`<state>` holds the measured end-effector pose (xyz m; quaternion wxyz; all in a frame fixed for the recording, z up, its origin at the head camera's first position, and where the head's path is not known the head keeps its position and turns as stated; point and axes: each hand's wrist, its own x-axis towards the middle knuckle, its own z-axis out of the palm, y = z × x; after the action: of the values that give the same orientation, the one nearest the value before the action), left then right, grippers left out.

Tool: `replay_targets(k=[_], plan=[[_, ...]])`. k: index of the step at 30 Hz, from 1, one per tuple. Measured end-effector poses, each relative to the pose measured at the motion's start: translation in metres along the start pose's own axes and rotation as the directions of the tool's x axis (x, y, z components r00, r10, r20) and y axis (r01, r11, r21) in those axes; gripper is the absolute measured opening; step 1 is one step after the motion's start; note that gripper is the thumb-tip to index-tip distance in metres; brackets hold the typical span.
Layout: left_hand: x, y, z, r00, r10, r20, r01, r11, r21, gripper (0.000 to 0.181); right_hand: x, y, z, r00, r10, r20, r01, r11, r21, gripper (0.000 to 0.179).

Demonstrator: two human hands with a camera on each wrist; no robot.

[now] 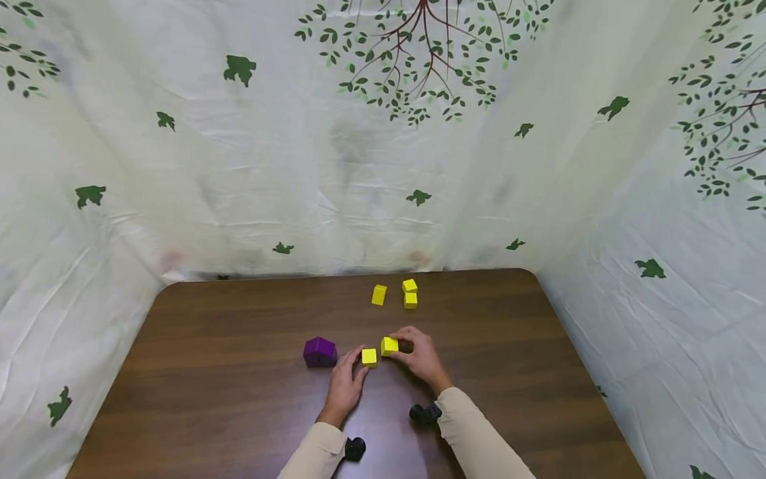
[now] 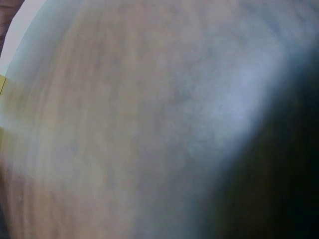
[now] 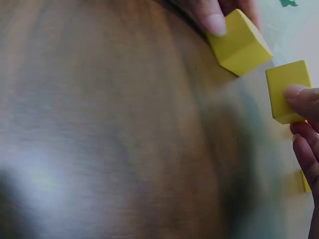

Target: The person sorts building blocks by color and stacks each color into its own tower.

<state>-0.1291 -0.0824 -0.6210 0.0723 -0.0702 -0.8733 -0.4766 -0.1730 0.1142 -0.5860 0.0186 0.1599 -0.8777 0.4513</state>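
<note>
Just right of the purple block, my left hand (image 1: 344, 389) pinches a yellow cube (image 1: 369, 358) between thumb and fingers. My right hand (image 1: 423, 361) grips another yellow cube (image 1: 389, 346), set slightly farther back. A narrow gap separates the two cubes. In the right wrist view, a thumb lies against the side of the near cube (image 3: 287, 92), and the left hand's fingertips press the other cube (image 3: 239, 44). Only blurred tabletop and a sliver of yellow show in the left wrist view.
A purple five-sided block (image 1: 320, 352) sits left of the left hand. Toward the back edge of the brown wooden table (image 1: 227, 332) are a yellow block (image 1: 379, 295) and two more yellow cubes (image 1: 409, 293) close together. White leaf-printed cloth (image 1: 269, 166) hangs around the table.
</note>
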Motion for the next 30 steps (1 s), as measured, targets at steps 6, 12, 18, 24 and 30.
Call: replay_targets(k=[6,12,18,24,30], plan=[[0.001,0.000,0.000,1.000,0.008,-0.012,-0.008,1.000,0.006,0.045,-0.008,0.002,0.007,1.000,0.019,0.005,-0.019,1.000,0.024,0.030],[0.002,-0.003,0.003,0.998,0.050,-0.041,-0.049,0.998,0.032,0.046,-0.011,0.006,0.014,0.998,0.059,-0.015,-0.058,0.995,0.076,0.033],[0.003,-0.003,0.003,0.999,0.036,-0.025,-0.035,0.999,0.021,0.046,-0.011,0.007,0.020,0.997,0.065,-0.041,-0.060,0.993,0.101,0.034],[0.002,-0.001,0.002,1.000,0.021,-0.017,-0.021,1.000,0.006,0.046,-0.011,0.006,0.024,0.998,0.028,-0.057,-0.023,0.996,0.088,0.035],[0.001,0.000,0.002,1.000,0.012,-0.006,-0.012,1.000,0.014,0.046,-0.014,0.004,0.026,0.997,0.038,-0.061,-0.033,0.995,0.090,0.036]])
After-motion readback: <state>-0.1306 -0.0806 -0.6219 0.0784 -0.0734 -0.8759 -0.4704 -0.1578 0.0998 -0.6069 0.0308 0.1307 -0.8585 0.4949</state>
